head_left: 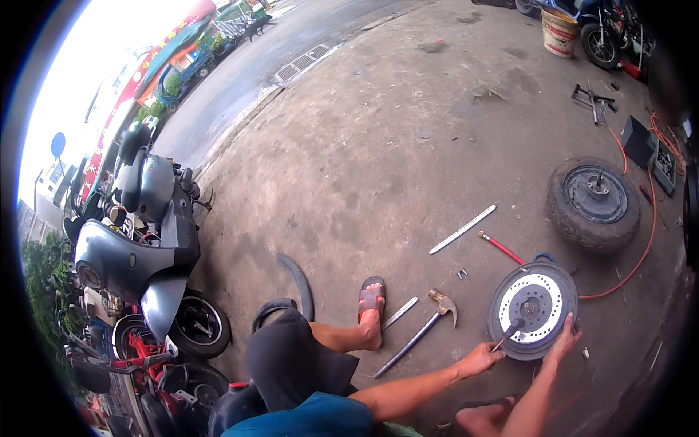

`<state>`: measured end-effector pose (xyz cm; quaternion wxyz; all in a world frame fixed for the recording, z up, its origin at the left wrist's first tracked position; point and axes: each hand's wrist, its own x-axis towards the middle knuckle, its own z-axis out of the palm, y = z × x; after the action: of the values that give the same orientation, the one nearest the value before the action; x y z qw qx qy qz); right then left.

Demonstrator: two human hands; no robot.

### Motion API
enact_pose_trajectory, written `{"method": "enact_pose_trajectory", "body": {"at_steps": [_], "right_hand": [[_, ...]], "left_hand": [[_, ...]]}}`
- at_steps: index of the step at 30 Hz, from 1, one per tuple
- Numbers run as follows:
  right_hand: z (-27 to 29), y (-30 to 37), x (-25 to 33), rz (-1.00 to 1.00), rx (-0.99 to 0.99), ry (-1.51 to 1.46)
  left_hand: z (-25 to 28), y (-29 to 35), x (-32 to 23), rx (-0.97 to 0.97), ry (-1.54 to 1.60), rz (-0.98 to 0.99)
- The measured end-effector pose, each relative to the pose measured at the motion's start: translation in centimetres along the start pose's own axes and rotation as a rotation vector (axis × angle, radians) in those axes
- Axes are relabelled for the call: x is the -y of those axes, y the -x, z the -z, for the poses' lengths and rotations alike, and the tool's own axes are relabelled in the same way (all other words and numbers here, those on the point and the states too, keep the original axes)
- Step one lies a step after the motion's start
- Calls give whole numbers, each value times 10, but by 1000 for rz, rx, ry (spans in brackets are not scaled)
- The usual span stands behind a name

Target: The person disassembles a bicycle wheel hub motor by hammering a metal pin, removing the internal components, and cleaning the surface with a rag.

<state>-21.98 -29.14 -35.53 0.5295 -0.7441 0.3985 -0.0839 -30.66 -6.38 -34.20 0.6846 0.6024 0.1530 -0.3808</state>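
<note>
Foreground: blue garment (pixel 313 416). Left grip (pixel 478 361) closed on a dark-ended tool (pixel 515 326); right grip (pixel 561 341) at the edge of the wheel (pixel 531 306), closure unclear. The wheel lies on the ground (pixel 349 182), right of a hammer (pixel 442 301).

wheel disc (pixel 554 306): silver-white, dark-dotted | air hose (pixel 654 218): orange | scooter (pixel 120 255): silver-grey

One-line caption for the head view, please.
Left hand holding a dark-ended tool over a wheel, right hand on its edge, a hammer lying nearby.
</note>
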Motion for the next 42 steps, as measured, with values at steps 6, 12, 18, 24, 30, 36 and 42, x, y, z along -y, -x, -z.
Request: {"method": "enact_pose_trajectory", "body": {"at_steps": [6, 12, 18, 24, 30, 36, 42], "right_hand": [[-13, 13, 29, 69, -174, 176], [14, 7, 54, -3, 72, 685], [142, 23, 182, 285, 61, 820], [239, 70, 213, 474, -28, 701], [241, 101, 148, 294, 73, 591], [250, 108, 114, 297, 355, 987], [252, 101, 99, 242, 463, 1318]], "left_hand": [[12, 20, -24, -96, -185, -96], [7, 34, -46, -171, -99, -127], [0, 29, -63, -144, -99, -216], [17, 23, -58, -100, -120, -277], [26, 30, -55, -70, -178, -312], [23, 33, -37, -30, -233, -378], [13, 40, -33, -102, -324, -263]]}}
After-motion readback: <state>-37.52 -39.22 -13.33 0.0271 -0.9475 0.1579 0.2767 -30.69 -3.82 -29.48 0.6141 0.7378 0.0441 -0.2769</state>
